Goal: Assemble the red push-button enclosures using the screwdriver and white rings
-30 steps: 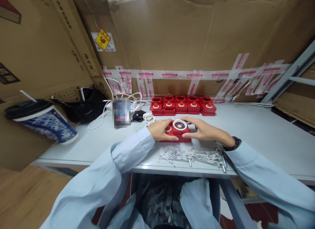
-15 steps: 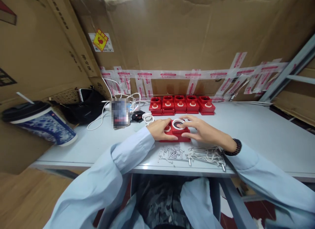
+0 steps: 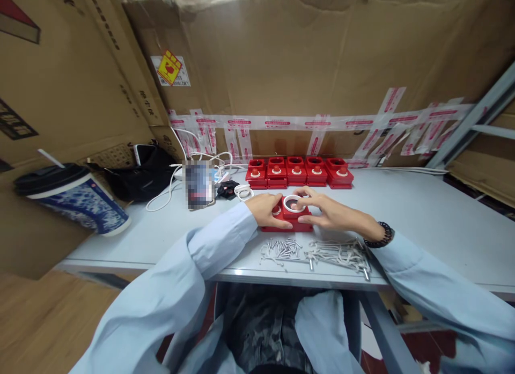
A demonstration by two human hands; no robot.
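Observation:
A red box (image 3: pixel 286 225) with a red knob and a raised round opening lies on the table before me. My left hand (image 3: pixel 267 210) grips its left end, with the thumb along the front face. A white ring (image 3: pixel 285 204) surrounds the opening, its centre dark. The curled fingers of my right hand (image 3: pixel 324 210) hold this ring, one fingertip dipping inside it and the thumb at the box's right side. Close in front of the box lie a pile of loose screws (image 3: pixel 285 249) and a bundle of white cords with metal pins (image 3: pixel 340 254).
Several similar red boxes (image 3: pixel 296 173) stand in a row at the back, against a taped cardboard wall (image 3: pixel 265 68). To the left are a blurred-out phone-like object (image 3: pixel 199 185), white cables (image 3: pixel 243 192), a black bag (image 3: pixel 139 175) and a tilted paper cup with a straw (image 3: pixel 86 202).
The view has shifted slightly. Both hands keep their places on the red box and the white ring, with only slight finger movement.

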